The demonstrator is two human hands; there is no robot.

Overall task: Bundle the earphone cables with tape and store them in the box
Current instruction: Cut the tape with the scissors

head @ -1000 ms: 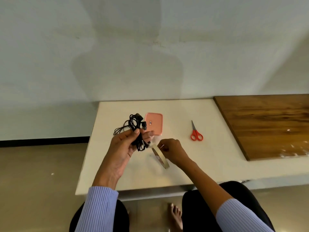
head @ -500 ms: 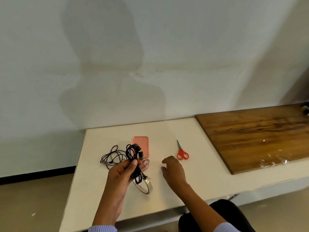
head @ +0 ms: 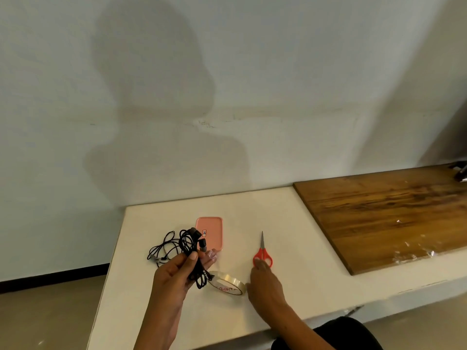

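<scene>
My left hand [head: 177, 271] grips a coiled bunch of black earphone cables [head: 192, 251] above the white table, with a strip of clear tape stuck to its fingertips. More black cable [head: 161, 251] lies loose on the table to the left. The clear tape roll [head: 227, 284] lies flat just right of my left hand. The pink box [head: 211, 229] sits closed behind the cables. My right hand [head: 264, 281] reaches forward, its fingertips touching the handles of the red scissors [head: 262, 256].
The white table [head: 303, 286] ends close at the front and left edges. A wooden board [head: 391, 215] covers its right part, with scraps of tape near its front edge. A wall stands right behind the table.
My right hand let go of the tape roll, which now lies on the table, and moved right and forward to the scissors. The left hand keeps holding the cables.
</scene>
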